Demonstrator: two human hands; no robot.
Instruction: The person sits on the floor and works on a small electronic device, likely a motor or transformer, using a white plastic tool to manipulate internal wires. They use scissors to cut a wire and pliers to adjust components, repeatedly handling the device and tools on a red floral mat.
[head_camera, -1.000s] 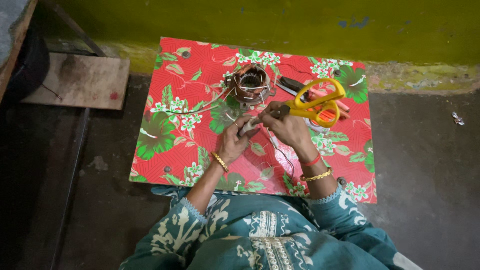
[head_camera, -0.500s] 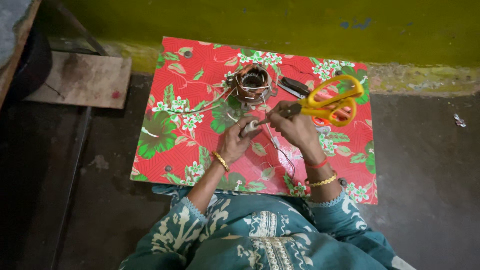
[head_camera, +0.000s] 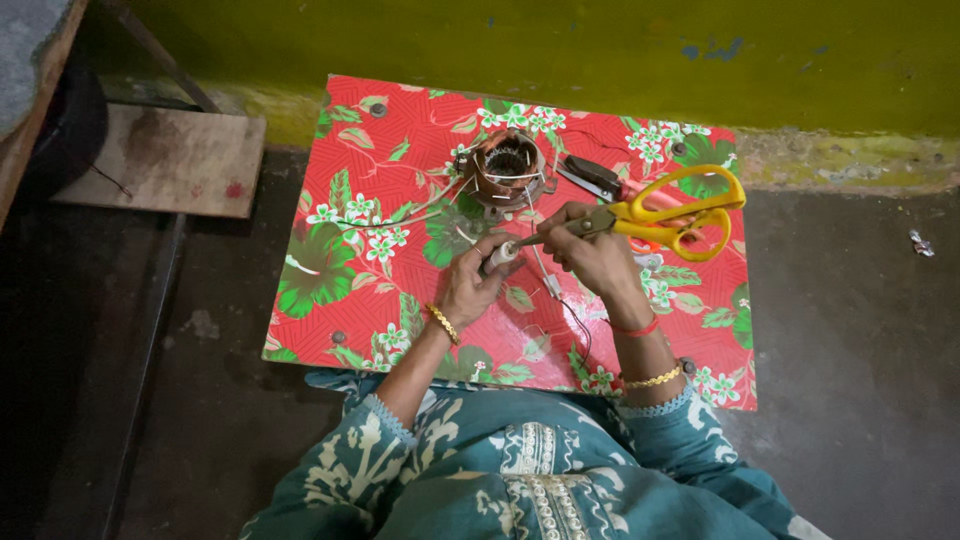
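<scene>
My right hand (head_camera: 592, 255) grips yellow-handled scissors (head_camera: 672, 212), blades pointing left toward a thin white tube (head_camera: 500, 254). My left hand (head_camera: 475, 283) pinches that tube at its near end. Both hands hover over a low board covered in red floral cloth (head_camera: 380, 220). Just beyond the hands sits a round copper-wound motor coil (head_camera: 506, 168) with several loose white wires trailing from it.
A dark tool (head_camera: 592, 177) lies beside the coil, with a red-handled item partly hidden under the scissors. A wooden plank (head_camera: 160, 160) rests on the dark floor at left, a yellow-green wall (head_camera: 600, 50) runs behind. A thin wire (head_camera: 575, 320) crosses the board near my right wrist.
The scissors tilted and their blade tips moved closer to the white tube; both hands stayed nearly in place over the board.
</scene>
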